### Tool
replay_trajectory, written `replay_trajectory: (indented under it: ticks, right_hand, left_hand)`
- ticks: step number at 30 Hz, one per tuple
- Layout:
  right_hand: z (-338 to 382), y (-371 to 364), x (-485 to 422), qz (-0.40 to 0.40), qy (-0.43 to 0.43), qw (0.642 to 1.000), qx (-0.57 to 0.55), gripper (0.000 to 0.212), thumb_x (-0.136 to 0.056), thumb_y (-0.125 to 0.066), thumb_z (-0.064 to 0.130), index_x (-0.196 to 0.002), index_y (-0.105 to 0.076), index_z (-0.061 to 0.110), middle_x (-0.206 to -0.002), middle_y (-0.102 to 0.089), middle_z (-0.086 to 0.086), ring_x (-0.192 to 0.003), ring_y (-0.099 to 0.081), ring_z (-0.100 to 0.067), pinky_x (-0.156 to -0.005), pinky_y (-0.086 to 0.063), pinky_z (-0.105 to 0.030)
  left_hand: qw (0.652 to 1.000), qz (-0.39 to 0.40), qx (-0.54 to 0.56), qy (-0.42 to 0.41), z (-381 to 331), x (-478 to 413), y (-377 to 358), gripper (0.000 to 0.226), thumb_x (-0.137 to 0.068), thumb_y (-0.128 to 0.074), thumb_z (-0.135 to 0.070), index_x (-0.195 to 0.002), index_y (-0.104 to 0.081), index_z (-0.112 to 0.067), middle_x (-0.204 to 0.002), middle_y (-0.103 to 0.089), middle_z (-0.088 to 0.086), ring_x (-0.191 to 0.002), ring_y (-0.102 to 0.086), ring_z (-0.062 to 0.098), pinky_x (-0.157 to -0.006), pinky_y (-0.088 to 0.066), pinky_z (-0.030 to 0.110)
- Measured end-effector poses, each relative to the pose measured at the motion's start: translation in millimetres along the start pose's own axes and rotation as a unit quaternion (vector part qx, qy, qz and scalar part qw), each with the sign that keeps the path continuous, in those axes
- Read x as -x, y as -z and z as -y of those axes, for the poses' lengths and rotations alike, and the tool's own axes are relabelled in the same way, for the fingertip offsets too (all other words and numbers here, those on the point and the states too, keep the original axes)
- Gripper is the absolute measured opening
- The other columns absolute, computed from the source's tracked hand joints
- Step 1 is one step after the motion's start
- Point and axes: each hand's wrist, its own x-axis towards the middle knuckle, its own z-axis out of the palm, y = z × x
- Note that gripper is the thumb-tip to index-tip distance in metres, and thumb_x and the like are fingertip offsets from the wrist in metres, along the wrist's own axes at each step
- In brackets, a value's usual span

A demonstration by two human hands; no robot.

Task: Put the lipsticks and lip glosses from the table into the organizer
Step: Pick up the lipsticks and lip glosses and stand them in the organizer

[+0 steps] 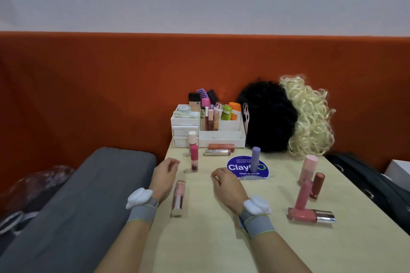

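A white organizer [221,137] stands at the table's far end, with several tubes, combs and bottles in its upper slots. Lip products are scattered on the pale table [221,239]: a red gloss [194,158] upright in front of the organizer, a pale tube [192,138] behind it, two tubes [218,149] lying flat, a purple stick [255,159], a pink gloss [178,197] lying near my left wrist, and several pink and red ones [307,190] at the right. My left hand [165,175] and right hand [226,186] hover over the table with loosely curled fingers, holding nothing.
A black wig [268,115] and a blonde wig [310,117] lean against the orange backrest right of the organizer. A blue round sticker [241,168] lies on the table. A grey cushion [88,195] is at the left, a black bag [366,182] at the right.
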Motion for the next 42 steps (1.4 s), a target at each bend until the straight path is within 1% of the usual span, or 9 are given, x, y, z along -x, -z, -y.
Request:
replay_trajectory:
  ticks: [3,8,11,15,19,23,29,35,42]
  right_hand:
    - [0,0,6,0.002,0.008,1.000,-0.001,0.028,-0.095,-0.045,0.014,-0.114,-0.062,0.005,-0.124,-0.060,-0.010,-0.114,-0.055,-0.026,-0.097,-0.040,-0.029]
    - [1,2,6,0.008,0.008,1.000,-0.001,0.027,-0.094,-0.045,0.013,-0.113,-0.063,0.006,-0.124,-0.061,-0.010,-0.114,-0.056,-0.026,-0.097,-0.040,-0.030]
    - [0,3,7,0.010,0.008,1.000,-0.002,0.027,-0.094,-0.045,0.013,-0.114,-0.063,0.006,-0.125,-0.060,-0.010,-0.114,-0.056,-0.027,-0.097,-0.041,-0.030]
    - [0,5,6,0.010,0.003,1.000,-0.017,0.028,-0.094,-0.044,0.009,-0.113,-0.064,0.006,-0.124,-0.060,-0.011,-0.115,-0.055,-0.026,-0.098,-0.040,-0.028]
    - [0,10,7,-0.040,-0.032,0.996,-0.079,0.029,-0.093,-0.042,0.004,-0.110,-0.065,0.004,-0.118,-0.065,-0.013,-0.112,-0.058,-0.025,-0.096,-0.042,-0.027]
    - [-3,14,8,-0.065,-0.054,0.989,-0.117,0.029,-0.092,-0.042,0.002,-0.105,-0.067,0.004,-0.112,-0.067,-0.014,-0.107,-0.061,-0.026,-0.093,-0.045,-0.030]
    - [-7,15,9,-0.111,-0.082,0.979,-0.151,0.027,-0.092,-0.042,0.001,-0.102,-0.067,0.001,-0.109,-0.067,-0.016,-0.102,-0.060,-0.027,-0.083,-0.041,-0.024]
    - [-11,15,6,-0.133,-0.111,0.971,-0.168,0.028,-0.092,-0.040,-0.001,-0.105,-0.065,0.000,-0.111,-0.067,-0.018,-0.105,-0.059,-0.028,-0.086,-0.042,-0.026]
    - [-10,17,5,-0.149,-0.127,0.962,-0.191,0.028,-0.092,-0.040,-0.002,-0.107,-0.064,-0.002,-0.110,-0.067,-0.019,-0.105,-0.058,-0.028,-0.088,-0.044,-0.029]
  left_hand:
    - [0.999,0.027,0.017,0.008,-3,15,8,0.011,-0.094,-0.050,-0.016,-0.094,-0.061,-0.014,-0.092,-0.064,0.004,-0.085,-0.057,0.018,-0.067,-0.041,0.018]
    - [0.988,0.153,-0.023,0.015,-8,34,16,0.021,-0.088,-0.060,-0.033,-0.105,-0.060,-0.019,-0.095,-0.061,-0.003,-0.079,-0.056,0.008,-0.071,-0.043,0.016]
    - [0.976,0.198,-0.095,-0.002,-9,38,11,0.029,-0.083,-0.064,-0.039,-0.108,-0.059,-0.024,-0.106,-0.059,-0.003,-0.091,-0.054,0.010,-0.076,-0.041,0.019]
    - [0.982,0.158,-0.093,-0.045,-19,43,-7,0.008,-0.088,-0.058,-0.034,-0.089,-0.060,-0.026,-0.101,-0.066,0.001,-0.089,-0.058,0.017,-0.082,-0.045,0.030]
    - [0.981,0.126,-0.122,-0.079,-30,45,-24,0.022,-0.095,-0.045,-0.033,-0.084,-0.058,-0.019,-0.092,-0.065,0.007,-0.086,-0.059,0.023,-0.079,-0.046,0.039]
    - [0.973,0.064,-0.204,-0.082,-32,39,-35,0.032,-0.097,-0.036,-0.039,-0.086,-0.055,-0.014,-0.090,-0.062,0.006,-0.089,-0.059,0.026,-0.072,-0.041,0.035]
    - [0.923,0.004,-0.371,-0.105,-31,36,-45,0.047,-0.097,-0.029,-0.046,-0.107,-0.057,-0.011,-0.110,-0.059,0.011,-0.104,-0.049,0.031,-0.087,-0.040,0.041]
    - [0.908,0.151,-0.330,-0.211,-29,32,-46,0.042,-0.093,-0.042,-0.046,-0.117,-0.057,-0.015,-0.115,-0.056,0.004,-0.108,-0.047,0.022,-0.092,-0.035,0.031]
    - [0.944,0.144,-0.214,-0.208,-33,34,-45,0.034,-0.095,-0.046,-0.032,-0.120,-0.052,-0.011,-0.111,-0.054,0.004,-0.101,-0.050,0.021,-0.087,-0.039,0.029]
